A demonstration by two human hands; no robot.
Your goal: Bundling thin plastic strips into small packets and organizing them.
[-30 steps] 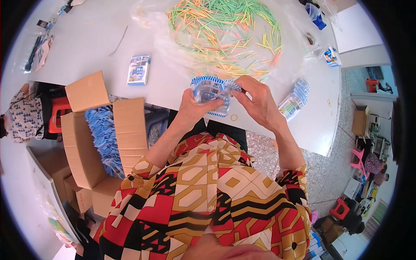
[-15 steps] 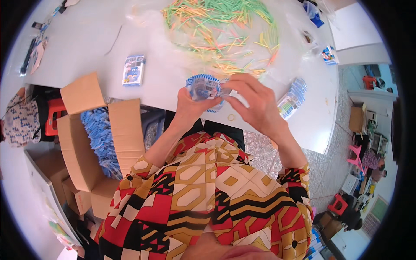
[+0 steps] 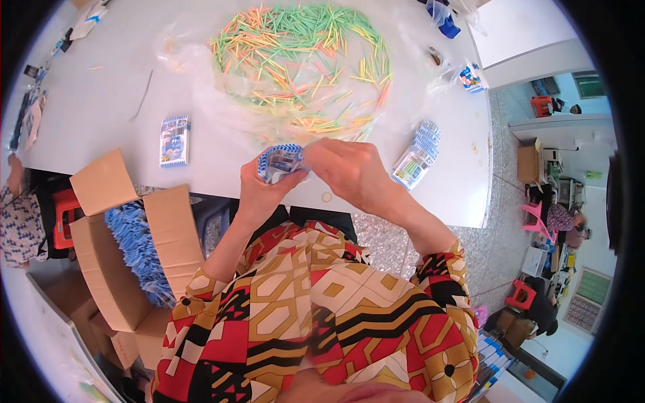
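My left hand (image 3: 256, 195) grips a small blue-and-clear plastic packet (image 3: 281, 161) with a striped edge, just above the near side of the table. At the packet's right edge is my right hand (image 3: 353, 176), back turned up and fingers curled; its fingertips and anything they pinch are hidden. To its right, several similar packets (image 3: 420, 154) lie overlapped in a slanting row, with green sticks showing in the nearest. One more packet (image 3: 175, 141) lies flat to the left. Beyond my hands, many thin green, yellow and orange sticks (image 3: 302, 64) spread over clear plastic sheeting.
An open cardboard box (image 3: 111, 269) stands at the left below the table edge, packed with blue packets (image 3: 141, 248). A thin dark strip (image 3: 144, 94) and a yellowish ring (image 3: 327, 197) lie on the white table (image 3: 228, 127). Another person (image 3: 27, 218) sits at the far left.
My view has shifted, so the table things sit lower and further left. My right hand has rolled over at the packet's edge, hiding the thumb and fingertips seen before.
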